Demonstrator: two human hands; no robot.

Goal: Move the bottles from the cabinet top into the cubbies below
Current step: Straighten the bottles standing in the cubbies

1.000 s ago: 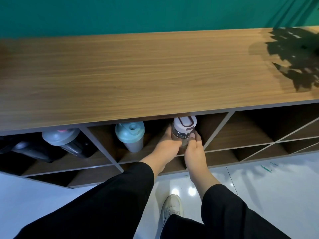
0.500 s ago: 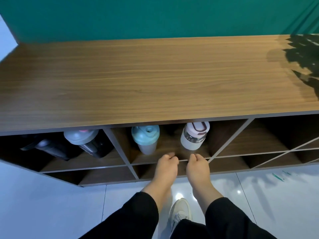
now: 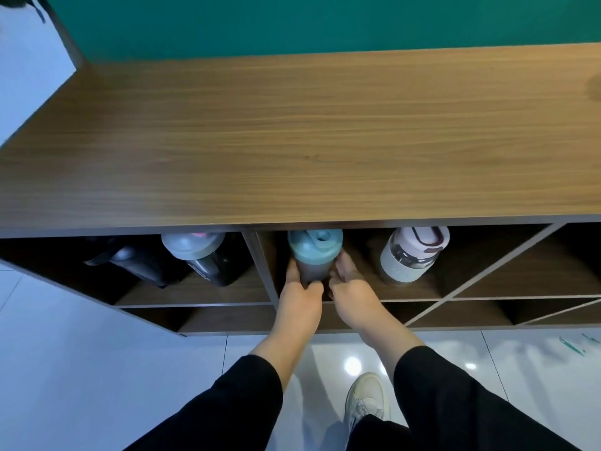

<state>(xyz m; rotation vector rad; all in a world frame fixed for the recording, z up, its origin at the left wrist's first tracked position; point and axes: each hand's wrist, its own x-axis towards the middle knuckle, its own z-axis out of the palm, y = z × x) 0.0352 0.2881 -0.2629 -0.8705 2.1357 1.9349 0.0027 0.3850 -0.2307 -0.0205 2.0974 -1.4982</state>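
Note:
A grey shaker bottle with a teal lid (image 3: 313, 252) stands in the middle cubby of the wooden cabinet (image 3: 292, 141). My left hand (image 3: 300, 296) grips its left side and my right hand (image 3: 353, 288) grips its right side, low on the body. To its right in the same cubby leans a clear bottle with a white and purple lid (image 3: 411, 253). The left cubby holds a dark shaker with a grey lid (image 3: 201, 257) and a black bottle (image 3: 130, 265) lying beside it. No bottle is on the cabinet top.
A divider (image 3: 260, 265) stands just left of my left hand. Diagonal cubbies (image 3: 487, 281) lie to the right, lower cubbies (image 3: 227, 317) below. A teal wall (image 3: 292, 21) backs the cabinet. My shoe (image 3: 366, 398) rests on the glossy white floor (image 3: 81, 369).
Both hands let go of the white-lidded bottle, drew back out of the cubby, then moved left and closed on the teal-lidded shaker. The view has shifted left.

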